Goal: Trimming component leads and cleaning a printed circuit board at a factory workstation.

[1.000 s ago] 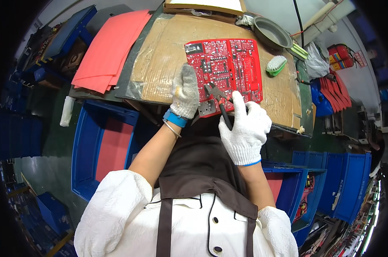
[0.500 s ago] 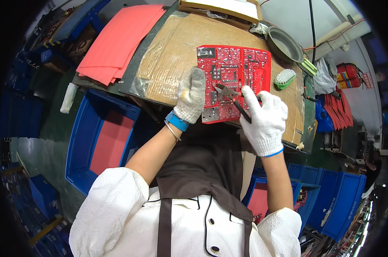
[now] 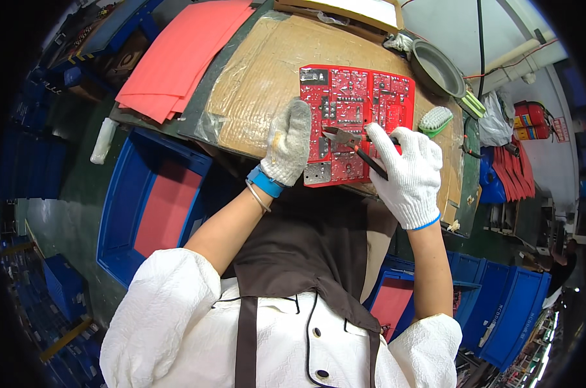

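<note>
A red circuit board panel (image 3: 390,111), covered with solder joints and dark rectangular patches, lies tilted at the front edge of the cardboard-topped table. My left hand (image 3: 289,145), in a grey-stained knit glove, grips the board's left edge; its fingers beneath are hidden. In a clean white glove, my right hand (image 3: 409,171) holds diagonal cutting pliers (image 3: 344,137) with dark red-trimmed handles. Their jaws point left, over the board's left-middle part. Whether the tips touch a component lead is too small to tell.
Cardboard (image 3: 260,77) covers the table. Red sheets (image 3: 183,58) are stacked at left, above a blue bin (image 3: 121,207). To the right of the board are a green-backed brush (image 3: 436,121) and a grey pan (image 3: 437,68). An open carton (image 3: 344,13) sits at the back.
The whole view has shifted slightly. My right hand and the pliers have moved a little to the right in the picture, as has the board; both hands keep their hold.
</note>
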Demonstrator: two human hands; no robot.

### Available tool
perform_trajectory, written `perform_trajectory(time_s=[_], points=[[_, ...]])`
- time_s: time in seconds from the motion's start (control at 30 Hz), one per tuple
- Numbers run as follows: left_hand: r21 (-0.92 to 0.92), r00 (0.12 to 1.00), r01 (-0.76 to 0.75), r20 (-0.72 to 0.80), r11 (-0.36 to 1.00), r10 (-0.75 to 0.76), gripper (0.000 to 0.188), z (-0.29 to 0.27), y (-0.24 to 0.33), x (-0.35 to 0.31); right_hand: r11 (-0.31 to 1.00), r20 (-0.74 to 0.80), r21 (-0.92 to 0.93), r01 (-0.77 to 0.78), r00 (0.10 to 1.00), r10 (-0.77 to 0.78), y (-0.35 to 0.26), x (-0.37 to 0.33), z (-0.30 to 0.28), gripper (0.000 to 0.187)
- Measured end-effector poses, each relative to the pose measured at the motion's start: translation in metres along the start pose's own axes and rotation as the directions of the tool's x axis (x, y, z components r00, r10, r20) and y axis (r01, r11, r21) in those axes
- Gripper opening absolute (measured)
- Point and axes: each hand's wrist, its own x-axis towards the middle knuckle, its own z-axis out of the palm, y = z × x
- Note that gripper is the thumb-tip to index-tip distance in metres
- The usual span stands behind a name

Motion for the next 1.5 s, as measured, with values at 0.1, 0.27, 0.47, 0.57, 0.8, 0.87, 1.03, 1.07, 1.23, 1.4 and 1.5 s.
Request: perform_trajectory(time_s=[0.1, 0.27, 0.47, 0.57, 0.8, 0.87, 1.03, 1.07, 1.23, 1.4, 1.5], points=[[0.053, 1.000, -0.006, -0.012, 0.999, 0.007, 0.052, -0.003, -0.005, 0.000, 0.999, -0.005, 0.008, 0.042, 0.999, -0.042, 0.003, 0.004, 0.001, 0.075], [0.040, 1.000, -0.002, -0.029, 0.999, 0.003, 0.050, -0.001, -0.006, 0.000, 0.994, 0.017, -0.014, 0.107, 0.994, -0.107, 0.015, 0.014, -0.001, 0.078], [-0.004, 1.000, -0.001, -0.011, 1.000, 0.001, 0.051, 0.003, 0.001, -0.002, 0.993, 0.016, -0.019, 0.112, 0.994, -0.112, 0.018, 0.011, 0.000, 0.078], [0.031, 0.999, 0.021, -0.024, 0.999, -0.020, 0.051, 0.000, -0.003, -0.001, 0.995, 0.012, -0.008, 0.099, 0.995, -0.099, 0.015, 0.011, 0.000, 0.078], [0.086, 0.999, -0.023, -0.023, 0.996, 0.025, 0.051, -0.003, -0.008, 0.002, 0.990, 0.197, 0.070, 0.124, 0.971, -0.135, 0.032, 0.023, 0.002, 0.077], [0.033, 0.998, 0.012, -0.059, 0.999, -0.010, 0.051, 0.005, 0.002, -0.001, 0.977, 0.109, 0.020, 0.213, 0.971, -0.214, 0.033, 0.025, 0.001, 0.076], [0.077, 0.998, -0.026, -0.050, 0.997, 0.030, 0.051, -0.001, -0.008, -0.001, 0.960, 0.004, -0.003, 0.281, 0.960, -0.281, 0.037, 0.022, 0.010, 0.068], [0.084, 0.999, -0.015, -0.050, 0.996, 0.019, 0.051, -0.001, -0.007, -0.002, 0.966, 0.050, 0.024, 0.259, 0.964, -0.260, 0.038, 0.021, 0.010, 0.072], [0.060, 0.999, -0.032, -0.039, 0.998, 0.035, 0.050, 0.004, -0.003, 0.000, 0.960, 0.114, 0.103, 0.261, 0.956, -0.272, 0.049, 0.027, 0.012, 0.062], [0.105, 0.996, -0.074, -0.050, 0.992, 0.079, 0.050, -0.006, -0.013, 0.006, 0.966, 0.137, 0.169, 0.194, 0.966, -0.218, 0.045, 0.026, 0.006, 0.061], [0.222, 0.999, 0.023, 0.017, 0.975, -0.028, 0.053, -0.017, -0.015, 0.005, 0.978, 0.114, 0.144, 0.149, 0.979, -0.166, 0.033, 0.024, -0.003, 0.062]])
